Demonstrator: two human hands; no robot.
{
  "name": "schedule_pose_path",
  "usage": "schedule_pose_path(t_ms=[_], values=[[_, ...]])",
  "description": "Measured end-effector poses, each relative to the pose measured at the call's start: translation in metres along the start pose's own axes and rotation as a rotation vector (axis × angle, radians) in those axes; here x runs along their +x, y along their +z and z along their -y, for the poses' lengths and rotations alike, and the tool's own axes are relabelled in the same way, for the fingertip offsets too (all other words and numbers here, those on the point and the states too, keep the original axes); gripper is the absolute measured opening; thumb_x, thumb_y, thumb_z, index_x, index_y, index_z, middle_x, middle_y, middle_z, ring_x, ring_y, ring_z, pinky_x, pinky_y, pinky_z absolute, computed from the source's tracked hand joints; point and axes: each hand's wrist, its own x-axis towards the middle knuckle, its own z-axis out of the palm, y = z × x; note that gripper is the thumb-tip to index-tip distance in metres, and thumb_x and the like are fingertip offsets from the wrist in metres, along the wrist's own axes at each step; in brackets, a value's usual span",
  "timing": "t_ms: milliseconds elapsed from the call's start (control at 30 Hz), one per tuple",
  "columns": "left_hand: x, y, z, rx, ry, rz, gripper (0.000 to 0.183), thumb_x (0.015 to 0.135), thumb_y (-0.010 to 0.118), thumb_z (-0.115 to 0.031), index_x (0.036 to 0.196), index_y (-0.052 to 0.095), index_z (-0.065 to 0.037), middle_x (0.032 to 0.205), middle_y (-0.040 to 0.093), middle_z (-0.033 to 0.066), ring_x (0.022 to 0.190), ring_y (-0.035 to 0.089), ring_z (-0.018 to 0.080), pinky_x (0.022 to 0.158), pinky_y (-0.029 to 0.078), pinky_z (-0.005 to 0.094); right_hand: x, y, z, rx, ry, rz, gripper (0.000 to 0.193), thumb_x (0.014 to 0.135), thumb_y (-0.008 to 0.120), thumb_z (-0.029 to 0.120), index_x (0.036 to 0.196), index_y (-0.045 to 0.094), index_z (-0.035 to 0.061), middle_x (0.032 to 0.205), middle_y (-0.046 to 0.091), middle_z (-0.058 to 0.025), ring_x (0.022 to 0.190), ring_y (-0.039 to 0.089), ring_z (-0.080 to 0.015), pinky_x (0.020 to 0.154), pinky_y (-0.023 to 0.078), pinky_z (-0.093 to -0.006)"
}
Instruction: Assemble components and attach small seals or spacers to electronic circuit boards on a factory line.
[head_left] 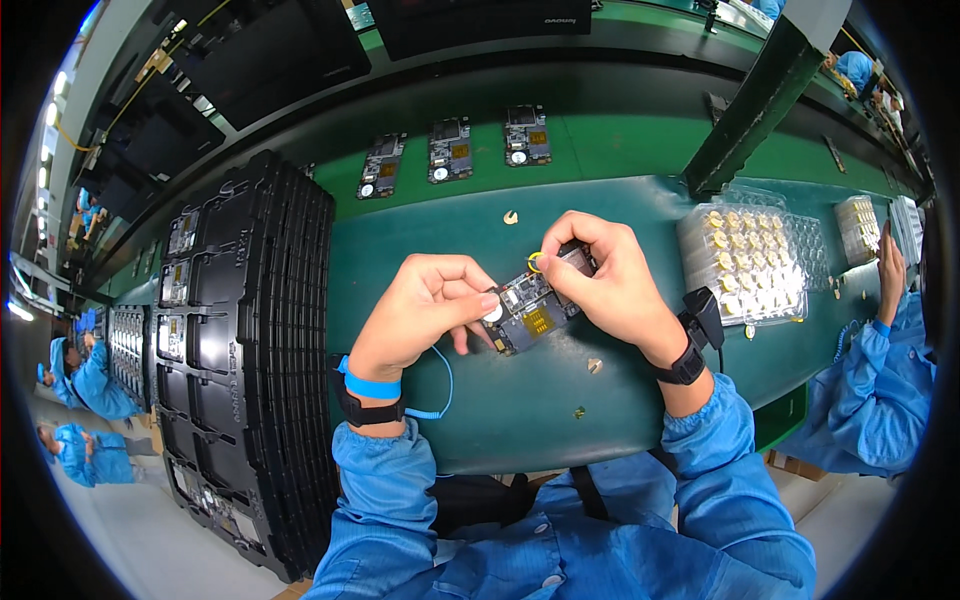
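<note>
A circuit board is held tilted above the green bench mat, between my two hands. My left hand grips its left end, the thumb lying near a round white spot. At the far right end, my right hand has thumb and forefinger pinched at the board's upper edge. A small yellow ring-like piece shows at those fingertips. My right fingers partly cover that end of the board. On my left wrist is a blue band with a coiled cord.
A tall stack of black trays stands at the left. Three circuit boards lie on the green strip beyond. Clear plastic trays of round cream pieces sit at the right, below a dark post. A co-worker's hand is far right.
</note>
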Motion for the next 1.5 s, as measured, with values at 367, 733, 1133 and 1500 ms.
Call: schedule_pose_path(t_ms=[367,733,1133,1500], values=[[0.033,0.038,0.031,-0.400,0.395,-0.299,0.027,0.109,0.056,-0.009,0.131,0.054,0.006,0.119,0.073,0.0214,0.109,0.075,0.0318,0.097,0.062,0.0459,-0.005,0.033,-0.003,-0.060,-0.411,-0.298,0.006,0.089,0.078,0.001,0.094,0.076,-0.0018,0.086,0.068,-0.0073,0.074,0.061,-0.0128,0.066,0.049,-0.0271],[0.031,0.054,0.031,-0.385,0.458,-0.239,0.030,0.108,0.055,-0.006,0.135,0.050,0.007,0.130,0.068,0.0253,0.119,0.071,0.0341,0.105,0.058,0.0470,0.000,0.034,-0.007,-0.265,-0.507,-0.481,0.012,0.083,0.081,0.001,0.093,0.076,0.0017,0.081,0.064,-0.0068,0.076,0.060,-0.0196,0.068,0.048,-0.0324],[0.029,0.059,0.029,-0.404,0.481,-0.243,0.028,0.107,0.053,-0.001,0.134,0.051,0.007,0.130,0.068,0.0251,0.117,0.071,0.0311,0.104,0.059,0.0442,-0.001,0.036,-0.009,-0.236,-0.546,-0.484,0.012,0.082,0.081,-0.002,0.093,0.076,0.0007,0.084,0.059,-0.0069,0.079,0.059,-0.0182,0.067,0.049,-0.0305],[0.030,0.064,0.035,-0.404,0.554,-0.303,0.023,0.105,0.058,0.002,0.127,0.056,0.009,0.123,0.071,0.0195,0.111,0.072,0.0225,0.098,0.063,0.0377,-0.004,0.041,-0.009,-0.337,-0.645,-0.556,0.015,0.076,0.085,0.000,0.088,0.077,0.0031,0.077,0.058,-0.0051,0.075,0.055,-0.0206,0.067,0.044,-0.0342]])
